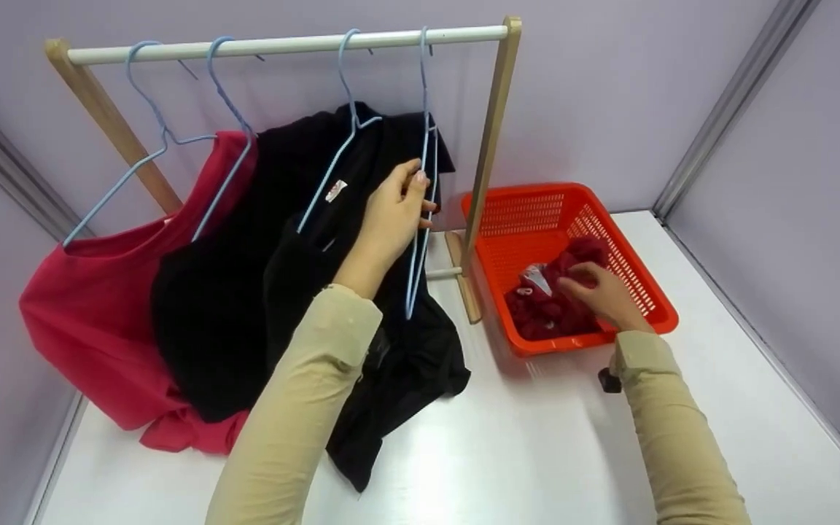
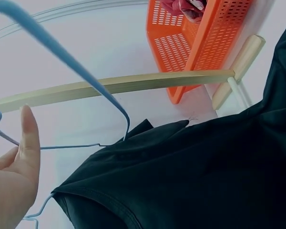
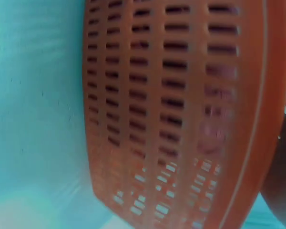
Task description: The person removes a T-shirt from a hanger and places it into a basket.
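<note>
Tan sleeves (image 1: pixel 296 401) stretched forward, one across a hanging black garment (image 1: pixel 420 357). Beside the rack (image 1: pixel 493 124), an orange basket (image 1: pixel 522 213) contained dark red cloth (image 1: pixel 586 251) at the right hand's (image 1: pixel 602 295) fingertips; whether they pinched it could not be told. Between the left hand's (image 1: pixel 391 208) thumb and curled fingers was a blue hanger (image 1: pixel 424 84).

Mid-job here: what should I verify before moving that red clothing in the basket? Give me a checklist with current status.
1. Rightmost blue hanger hooked on the rail: ok.
2. That hanger free of clothing: ok, it looks bare.
3. Left hand on that hanger: ok.
4. Right hand gripping the dark red clothing firmly: cannot tell; the right wrist view shows mainly the basket wall.
5. Dark red clothing spread out: not ok, it lies bunched in the basket.
6. Basket upright: ok.
</note>
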Demonstrator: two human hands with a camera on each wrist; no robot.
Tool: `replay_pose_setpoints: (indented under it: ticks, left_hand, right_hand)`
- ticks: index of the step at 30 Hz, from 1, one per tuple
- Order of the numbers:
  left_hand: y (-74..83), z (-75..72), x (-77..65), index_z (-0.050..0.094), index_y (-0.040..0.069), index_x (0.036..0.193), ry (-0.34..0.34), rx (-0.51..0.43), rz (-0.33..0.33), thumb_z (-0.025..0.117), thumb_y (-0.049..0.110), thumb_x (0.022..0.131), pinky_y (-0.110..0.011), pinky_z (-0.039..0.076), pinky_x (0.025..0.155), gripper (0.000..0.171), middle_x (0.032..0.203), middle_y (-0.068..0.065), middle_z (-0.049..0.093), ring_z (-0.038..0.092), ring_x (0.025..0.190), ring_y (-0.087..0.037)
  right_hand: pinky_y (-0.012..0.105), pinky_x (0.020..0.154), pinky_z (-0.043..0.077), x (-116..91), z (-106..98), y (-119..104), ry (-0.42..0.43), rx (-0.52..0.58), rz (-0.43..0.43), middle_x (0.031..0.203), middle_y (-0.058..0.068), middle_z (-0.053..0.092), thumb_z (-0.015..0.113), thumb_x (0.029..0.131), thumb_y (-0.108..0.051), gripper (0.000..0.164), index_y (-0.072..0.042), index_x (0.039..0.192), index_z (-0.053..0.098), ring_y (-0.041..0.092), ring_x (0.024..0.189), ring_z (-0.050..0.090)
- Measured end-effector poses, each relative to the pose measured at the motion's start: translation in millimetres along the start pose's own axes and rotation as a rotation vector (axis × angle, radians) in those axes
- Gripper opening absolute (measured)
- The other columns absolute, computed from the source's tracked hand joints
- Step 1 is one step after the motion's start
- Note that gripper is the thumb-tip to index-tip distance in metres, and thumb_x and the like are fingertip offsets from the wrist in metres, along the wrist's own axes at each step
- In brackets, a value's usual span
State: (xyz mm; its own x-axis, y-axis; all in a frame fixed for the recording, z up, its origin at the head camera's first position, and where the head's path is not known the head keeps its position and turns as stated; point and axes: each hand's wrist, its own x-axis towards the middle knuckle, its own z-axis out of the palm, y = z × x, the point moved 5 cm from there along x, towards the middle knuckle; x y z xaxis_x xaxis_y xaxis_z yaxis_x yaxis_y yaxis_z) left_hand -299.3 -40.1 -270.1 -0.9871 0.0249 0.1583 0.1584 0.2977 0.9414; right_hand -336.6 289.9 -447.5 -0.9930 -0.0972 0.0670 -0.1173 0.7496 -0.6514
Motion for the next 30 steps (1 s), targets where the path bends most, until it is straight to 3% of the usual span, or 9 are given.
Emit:
replay_pose_setpoints:
  ticks: [4,7,10,12,19,23,27,30]
  left_hand:
    - [-0.2,-7.3,-1.1,0.048,0.005,0.135,0.063,0.076,0.036,0.039,0.02,0.102,-0.029,0.052,0.084,0.037,0.124,-0.016,0.058,0.061,0.101,-0.023]
    - [1.3,-15.2,-2.9,0.053,0.003,0.131,0.123,0.152,0.076,0.042,0.017,0.1,-0.032,0.048,0.093,0.035,0.122,-0.017,0.059,0.06,0.106,-0.025]
    - [3.8,-24.0,-6.5,0.055,0.002,0.127,0.171,0.216,0.092,0.045,0.016,0.098,-0.032,0.045,0.097,0.034,0.121,-0.016,0.059,0.059,0.108,-0.025]
    - [6.0,-30.4,-9.6,0.056,0.003,0.126,0.2,0.255,0.093,0.046,0.016,0.097,-0.033,0.044,0.096,0.033,0.119,-0.015,0.06,0.059,0.107,-0.025]
    - [11.4,-61.0,-16.9,0.059,0.009,0.123,0.317,0.435,0.106,0.052,0.017,0.094,-0.036,0.039,0.1,0.03,0.122,-0.008,0.06,0.053,0.115,-0.025]
    - [5.0,-78.6,-16.7,0.057,0.011,0.126,0.349,0.513,0.059,0.054,0.019,0.093,-0.04,0.035,0.102,0.034,0.13,-0.009,0.055,0.048,0.121,-0.028]
    - [-6.2,-90.7,-16.0,0.05,0.012,0.133,0.313,0.545,-0.045,0.051,0.023,0.095,-0.043,0.033,0.107,0.04,0.138,-0.011,0.048,0.043,0.128,-0.03]
    - [-13.4,-95.4,-16.3,0.045,0.012,0.137,0.263,0.554,-0.109,0.048,0.025,0.096,-0.046,0.037,0.104,0.043,0.136,-0.01,0.05,0.046,0.126,-0.03]
  right_hand:
    - [0.046,0.096,0.043,-5,-24,13,0.294,0.026,0.012,0.114,0.024,0.064,0.06,0.093,-0.02,0.031,0.004,0.112,0.06,0.036,0.109,0.059]
    - [0.046,0.095,0.043,-13,-40,27,0.487,0.007,0.07,0.111,0.025,0.065,0.056,0.092,-0.011,0.024,0.005,0.109,0.063,0.039,0.108,0.059]
    - [0.047,0.096,0.043,-22,-50,40,0.605,-0.023,0.147,0.112,0.025,0.065,0.052,0.093,-0.009,0.024,0.004,0.108,0.064,0.039,0.11,0.059]
    - [0.048,0.097,0.042,-27,-54,47,0.639,-0.029,0.199,0.115,0.026,0.064,0.049,0.094,-0.009,0.026,0.004,0.11,0.064,0.041,0.112,0.057]
    - [0.054,0.101,0.038,-35,-55,61,0.563,-0.061,0.347,0.125,0.03,0.055,0.046,0.096,-0.014,0.035,0.007,0.123,0.056,0.046,0.119,0.048]
    - [0.056,0.1,0.036,-34,-51,66,0.496,-0.093,0.371,0.125,0.034,0.052,0.047,0.096,-0.015,0.039,0.01,0.126,0.051,0.049,0.116,0.046]
    - [0.057,0.1,0.037,-32,-47,70,0.403,-0.092,0.388,0.126,0.035,0.049,0.044,0.098,-0.015,0.042,0.009,0.133,0.044,0.049,0.116,0.046]
    - [0.057,0.1,0.038,-32,-46,72,0.34,-0.089,0.403,0.129,0.035,0.047,0.04,0.099,-0.013,0.044,0.008,0.138,0.037,0.049,0.118,0.047]
